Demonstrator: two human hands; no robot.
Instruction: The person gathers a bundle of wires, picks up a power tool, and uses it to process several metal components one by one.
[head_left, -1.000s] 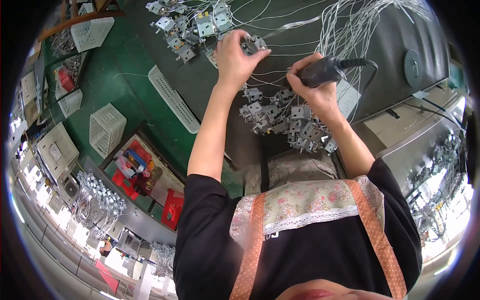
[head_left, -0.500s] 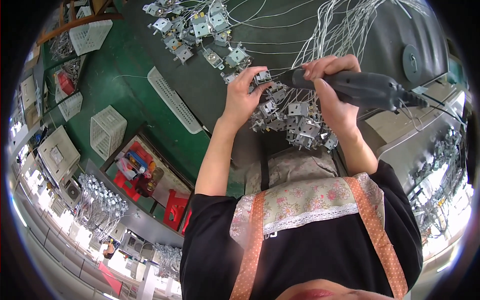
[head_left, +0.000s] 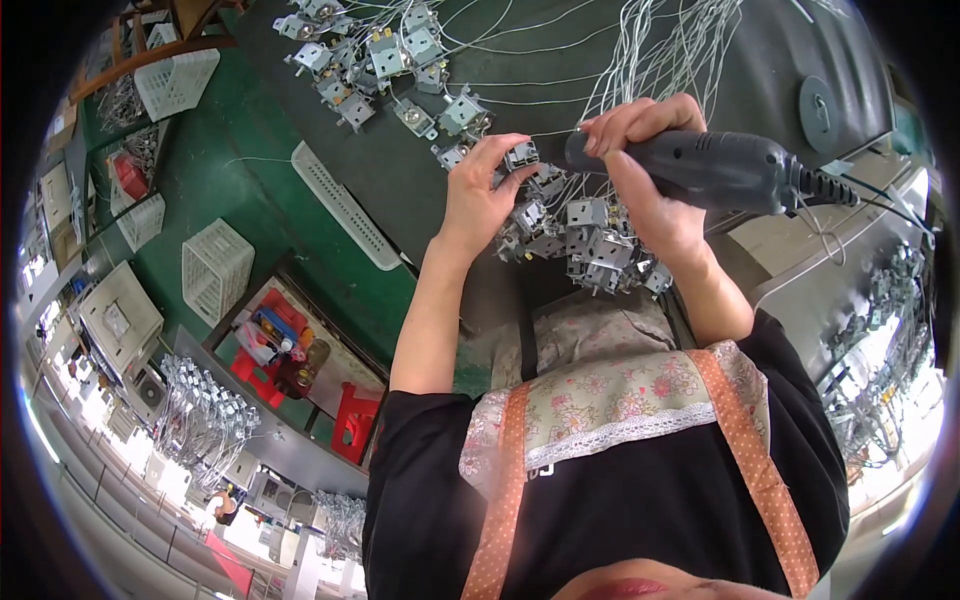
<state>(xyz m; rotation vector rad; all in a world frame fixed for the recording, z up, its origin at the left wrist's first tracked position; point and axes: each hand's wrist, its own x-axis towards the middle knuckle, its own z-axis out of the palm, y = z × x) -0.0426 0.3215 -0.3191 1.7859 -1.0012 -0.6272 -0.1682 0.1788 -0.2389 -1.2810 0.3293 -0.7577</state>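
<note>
My right hand [head_left: 655, 185] is wrapped around a dark grey electric screwdriver [head_left: 725, 172], held nearly level with its nose pointing left. Its cord leaves from the right end. Between thumb and fingers of my left hand [head_left: 480, 200] is a small metal thermostat-like part [head_left: 520, 155]. The screwdriver's nose is just right of that part; I cannot tell whether its bit touches it. Below both hands lies a heap of similar metal parts [head_left: 603, 245] with thin pale wires. More such parts [head_left: 388, 55] are spread at the far left of the dark table.
Pale wires [head_left: 680, 50] fan across the table's far side. A grey disc [head_left: 820, 113] lies at the right. White plastic crates [head_left: 217, 268] stand on the green floor at left, near a long white perforated strip [head_left: 342, 205] and a red stool [head_left: 355, 420].
My right hand and the screwdriver have shifted slightly left and away from me. My left hand keeps its pinch on the metal part, and the whole view has moved a little.
</note>
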